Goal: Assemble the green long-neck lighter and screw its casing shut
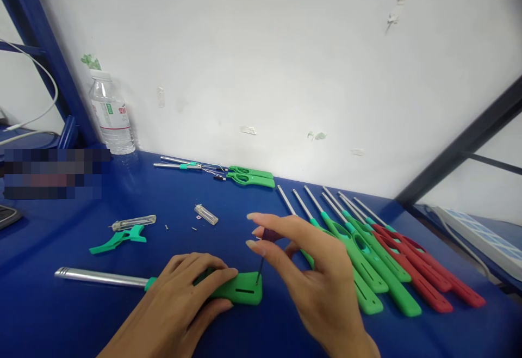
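Observation:
Under my left hand (193, 287) lies a green long-nosed lighter (244, 279) with a silver barrel pointing left; the fingers wrap over its handle and press it to the table. My right hand (318, 271) pinches the dark handle of a small screwdriver (260, 268) between thumb and fingers. The screwdriver stands nearly upright, its tip at the screw hole near the handle's right end. Beyond my left hand are a teal plastic trigger piece (118, 240), a clear fuel tank (134, 222) and another clear fuel tank (206, 214). Tiny screws (194, 229) lie near them.
Several green lighters (367, 271) and red lighters (428, 287) lie in a row at the right on the blue table (171, 325). Opened green lighters (253, 178) with wires rest by the wall. A water bottle (112, 116) stands at the back left, beside a metal post.

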`<state>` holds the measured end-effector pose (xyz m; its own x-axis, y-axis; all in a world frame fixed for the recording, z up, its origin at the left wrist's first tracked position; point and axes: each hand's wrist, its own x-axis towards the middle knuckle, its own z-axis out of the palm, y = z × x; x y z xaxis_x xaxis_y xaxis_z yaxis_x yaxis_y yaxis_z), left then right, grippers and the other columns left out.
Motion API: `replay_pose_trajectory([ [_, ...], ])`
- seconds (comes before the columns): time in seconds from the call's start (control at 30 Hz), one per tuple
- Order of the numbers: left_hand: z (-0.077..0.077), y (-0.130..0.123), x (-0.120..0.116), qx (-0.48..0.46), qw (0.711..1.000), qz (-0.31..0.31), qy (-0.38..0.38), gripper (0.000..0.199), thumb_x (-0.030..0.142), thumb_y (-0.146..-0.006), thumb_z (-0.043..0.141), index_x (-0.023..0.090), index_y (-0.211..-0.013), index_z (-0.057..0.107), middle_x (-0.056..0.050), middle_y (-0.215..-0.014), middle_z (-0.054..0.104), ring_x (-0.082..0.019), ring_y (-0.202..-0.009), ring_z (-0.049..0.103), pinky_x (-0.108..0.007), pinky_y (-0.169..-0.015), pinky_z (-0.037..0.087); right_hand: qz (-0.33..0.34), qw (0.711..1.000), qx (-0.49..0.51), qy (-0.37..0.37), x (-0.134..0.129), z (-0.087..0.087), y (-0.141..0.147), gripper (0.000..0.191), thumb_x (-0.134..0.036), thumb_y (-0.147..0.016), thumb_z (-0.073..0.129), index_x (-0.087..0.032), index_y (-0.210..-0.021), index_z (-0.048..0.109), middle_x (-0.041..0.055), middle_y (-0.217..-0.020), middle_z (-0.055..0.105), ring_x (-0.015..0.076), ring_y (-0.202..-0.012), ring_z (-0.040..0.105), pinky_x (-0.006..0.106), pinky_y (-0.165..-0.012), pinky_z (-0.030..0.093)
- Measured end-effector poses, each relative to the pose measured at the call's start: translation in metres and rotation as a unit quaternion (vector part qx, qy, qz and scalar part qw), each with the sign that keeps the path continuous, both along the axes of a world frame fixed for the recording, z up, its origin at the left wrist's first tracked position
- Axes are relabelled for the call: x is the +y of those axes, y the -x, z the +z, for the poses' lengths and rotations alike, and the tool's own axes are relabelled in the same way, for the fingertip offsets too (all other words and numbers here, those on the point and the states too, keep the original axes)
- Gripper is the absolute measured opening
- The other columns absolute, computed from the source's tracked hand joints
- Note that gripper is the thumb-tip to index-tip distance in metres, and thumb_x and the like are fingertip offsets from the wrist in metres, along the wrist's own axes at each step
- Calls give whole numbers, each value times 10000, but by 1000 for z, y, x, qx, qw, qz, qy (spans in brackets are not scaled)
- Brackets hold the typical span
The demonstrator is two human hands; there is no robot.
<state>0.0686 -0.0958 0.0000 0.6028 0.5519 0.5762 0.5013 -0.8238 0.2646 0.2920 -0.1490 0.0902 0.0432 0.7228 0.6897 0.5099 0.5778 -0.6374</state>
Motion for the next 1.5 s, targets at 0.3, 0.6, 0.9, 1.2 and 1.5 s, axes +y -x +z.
replay_pose_trajectory([
  [0.3, 9, 0, -2, -16, 1000, -3, -25, 320, 516, -1225, 474, 418, -1425, 704, 71, -1151, 823, -158, -975, 793, -272, -853, 662, -7, 1000, -23, -9, 2, -7, 1, 347, -81, -1025, 822, -298, -1295, 850, -43, -1016, 833, 101, -843, 775, 165, -642, 556],
  [0.6, 15, -2, -2, -21, 1000, -6, -19, 309, 519, -1204, 527, 403, -1371, 760, 46, -1143, 841, -176, -964, 810, -266, -833, 676, -17, 1000, -13, 5, -3, -7, -3, 317, -141, -1017, 859, -336, -1266, 844, -42, -955, 747, 121, -796, 719, 191, -657, 580],
  [0.9, 17, -8, -3, -14, 1000, 13, 19, 317, 530, -1150, 603, 377, -1338, 808, -30, -1121, 828, -249, -1042, 781, -326, -903, 669, -10, 1000, -23, -2, -2, -8, -6, 417, -81, -1105, 658, -333, -1410, 790, -25, -1058, 794, 126, -920, 766, 219, -853, 618],
  [1.2, 25, -24, -6, -11, 999, 25, 16, 362, 609, -1117, 617, 375, -1311, 815, -46, -1130, 805, -286, -1133, 747, -373, -968, 659, 21, 1000, -9, 14, -5, -5, -6, 441, -104, -1157, 584, -354, -1483, 743, -31, -1295, 821, 105, -1070, 786, 203, -933, 603],
  [1.5, 16, -9, -3, -6, 999, 24, 23, 348, 570, -1140, 607, 379, -1362, 795, -34, -1147, 819, -272, -1101, 765, -360, -950, 659, -57, 998, -37, -14, -5, -7, -6, 319, -150, -1121, 712, -356, -1331, 835, -43, -1039, 716, 100, -930, 712, 190, -847, 571],
])
